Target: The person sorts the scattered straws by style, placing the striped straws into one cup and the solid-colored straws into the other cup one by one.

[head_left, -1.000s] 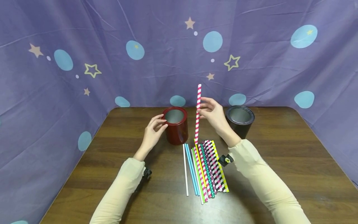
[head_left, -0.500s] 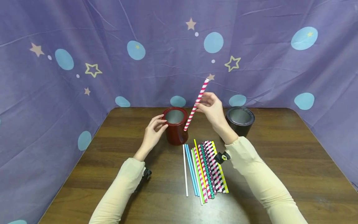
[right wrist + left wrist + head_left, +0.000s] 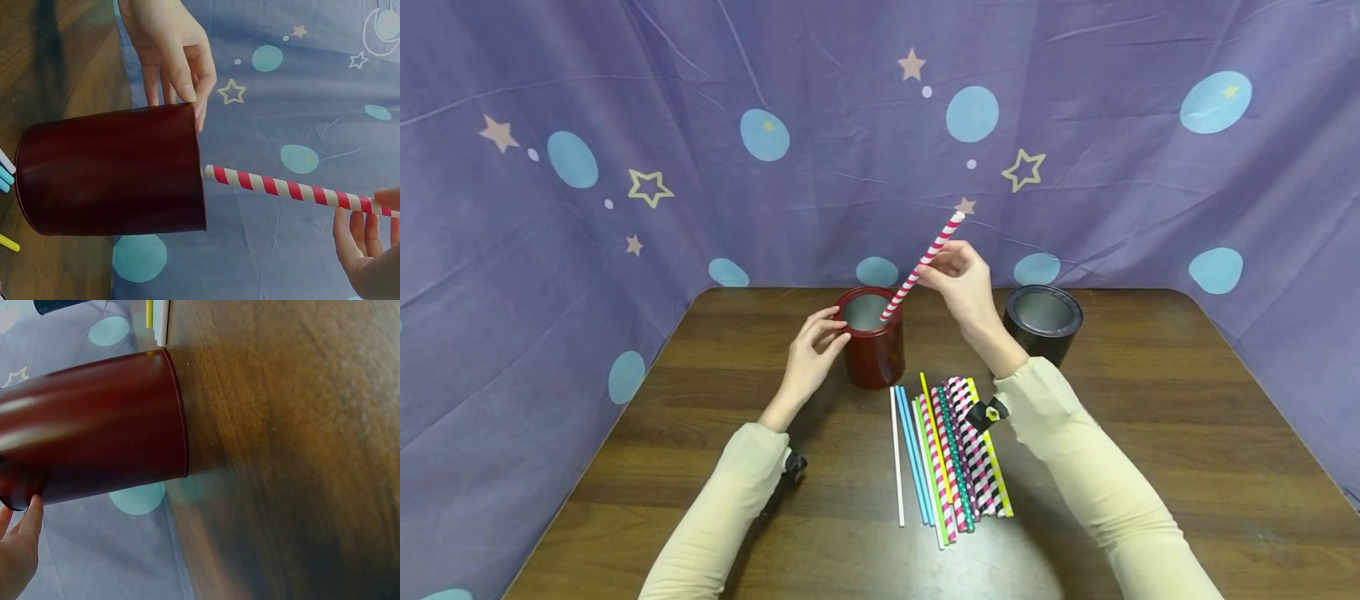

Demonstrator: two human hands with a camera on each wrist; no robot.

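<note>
At the left I see the left hand (image 3: 808,358), coming out of a cream sleeve (image 3: 726,500). Its fingers are softly bent and a little apart, and their tips touch the side and rim of the red can (image 3: 875,358). This can stands upright on the brown wooden table (image 3: 715,383) with its round mouth facing up. Next comes the red-and-white striped straw (image 3: 909,285), up in the air and tilted. Its top leans to the right, and its low end is at the red can's rim. In the right wrist view that end is just outside the mouth, and I cannot tell if it touches the rim. Closer to me, more straws lie on the table in a row: a white straw (image 3: 897,458), two blue straws (image 3: 918,454), a thin yellow straw (image 3: 937,437), a dotted green straw (image 3: 954,458) and some others with stripes or plain colors. Above them is the right hand (image 3: 964,287). Its thumb and fingers are close together and pinch the striped straw near its middle. Last, the black can (image 3: 1047,346) stands upright, partly behind the right wrist. A purple cloth (image 3: 827,212) with blue spots and stars hangs at the back.
</note>
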